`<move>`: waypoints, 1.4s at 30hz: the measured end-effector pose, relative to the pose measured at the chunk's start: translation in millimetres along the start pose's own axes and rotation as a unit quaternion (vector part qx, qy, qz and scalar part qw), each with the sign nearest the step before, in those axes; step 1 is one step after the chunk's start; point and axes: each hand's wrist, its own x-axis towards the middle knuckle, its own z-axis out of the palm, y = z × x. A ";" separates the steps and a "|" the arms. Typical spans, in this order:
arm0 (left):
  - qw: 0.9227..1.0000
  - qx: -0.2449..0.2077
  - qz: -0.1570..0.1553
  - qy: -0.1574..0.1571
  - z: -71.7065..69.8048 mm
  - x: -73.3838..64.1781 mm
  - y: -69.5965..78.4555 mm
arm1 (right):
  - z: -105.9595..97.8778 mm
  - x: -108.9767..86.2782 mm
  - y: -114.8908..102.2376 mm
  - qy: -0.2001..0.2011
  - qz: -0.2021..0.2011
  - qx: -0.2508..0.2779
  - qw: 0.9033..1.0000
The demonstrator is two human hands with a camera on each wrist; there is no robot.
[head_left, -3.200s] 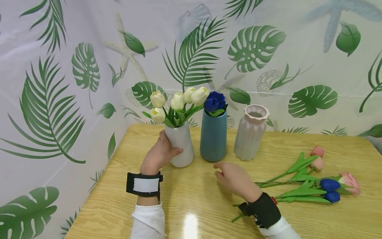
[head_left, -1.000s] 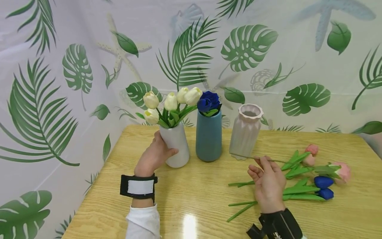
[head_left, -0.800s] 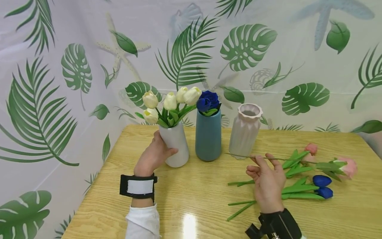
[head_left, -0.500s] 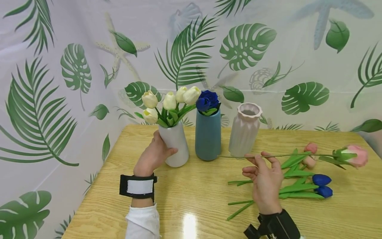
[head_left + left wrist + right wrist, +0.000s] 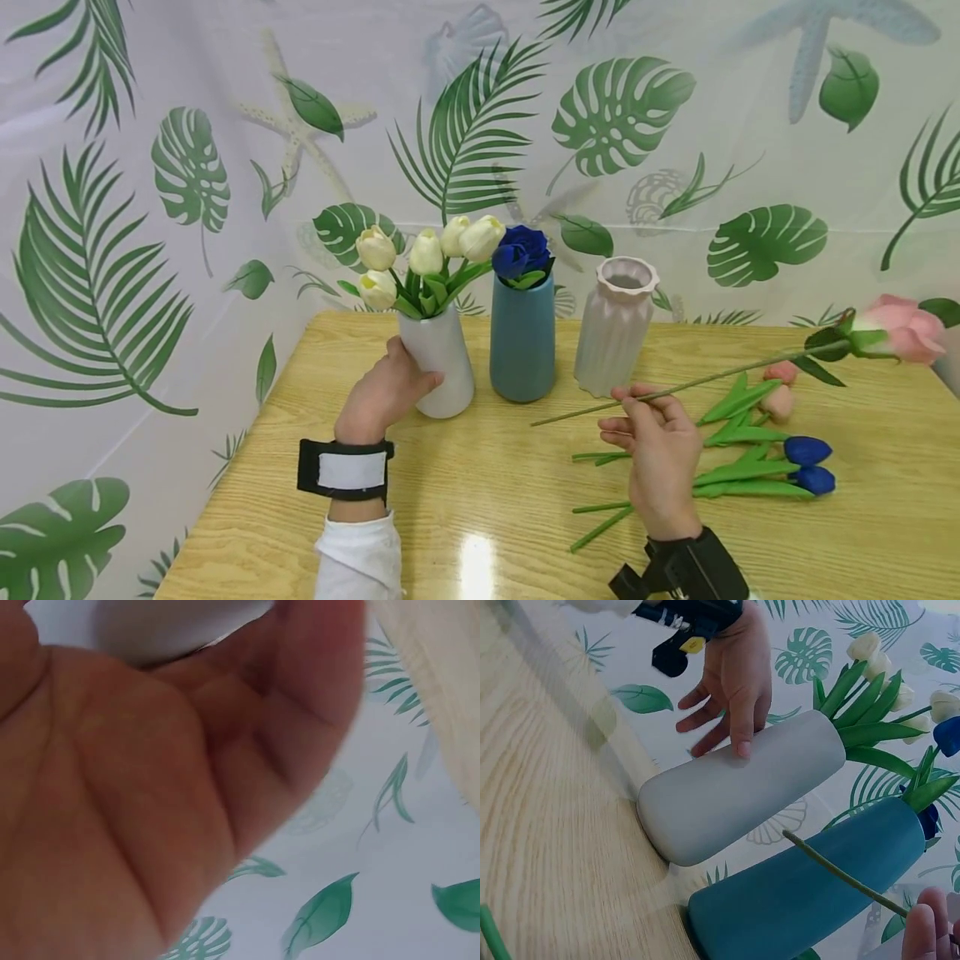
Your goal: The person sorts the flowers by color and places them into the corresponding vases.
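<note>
My left hand (image 5: 382, 387) holds the side of a white vase (image 5: 442, 367), thumb in front and other fingers partly hidden behind it; the vase carries several cream tulips (image 5: 427, 252). In the right wrist view, that hand's thumb lies on the white vase (image 5: 742, 787). Between thumb and fingers, my right hand (image 5: 660, 462) pinches the stem of a pink rose (image 5: 900, 327), held slanting above the table with its bloom up to the right. The stem's bare end points left, in front of a blue vase (image 5: 522, 350) with blue flowers (image 5: 522, 252).
A pale pink ribbed vase (image 5: 615, 333) with no flowers showing stands right of the blue one. On the wooden table (image 5: 510, 500) lie pink tulips (image 5: 778, 402) and blue tulips (image 5: 810, 467), stems toward the left. A leaf-printed cloth (image 5: 487, 108) hangs behind.
My right hand has picked up the pink rose from among the lying flowers and raised its bloom, shifting slightly left. My left hand has stayed on the white vase.
</note>
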 end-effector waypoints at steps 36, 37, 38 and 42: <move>0.971 -0.015 0.217 -0.098 129.2 16.3 110.2 | 4.1 20.4 -50.9 0.120 -0.556 -0.050 0.821; 0.973 -0.031 0.214 -0.084 133.6 18.8 111.8 | 6.1 22.6 -54.5 0.123 -0.564 -0.057 0.815; 0.974 -0.046 0.211 -0.072 137.4 21.2 113.1 | 8.5 25.1 -57.1 0.123 -0.572 -0.064 0.808; 0.977 -0.090 0.185 -0.054 150.3 27.5 115.6 | 12.4 39.6 -61.2 0.115 -0.588 -0.125 0.791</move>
